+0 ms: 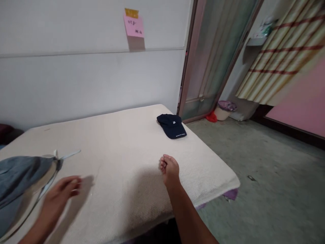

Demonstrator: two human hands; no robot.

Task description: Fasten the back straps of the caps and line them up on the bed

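Observation:
A dark navy baseball cap [170,126] with a small white emblem rests on the cream-covered surface [114,142], near its far right corner. My right hand [169,168] is just in front of that cap, apart from it, its fingers curled into a loose fist with nothing visible inside. At the left, a blue-grey hat [22,176] with a wide brim and pale straps lies partly outside the view. Beside its brim is my left hand [67,188], slightly blurred. Its fingers are loosely bent and a little apart, and I see nothing in them.
Behind the surface stands a white wall [88,81] with a pink note [134,25] taped on it. To the right are a glass door [203,67], a bin [224,109], a striped curtain [281,51] and the grey floor [274,176].

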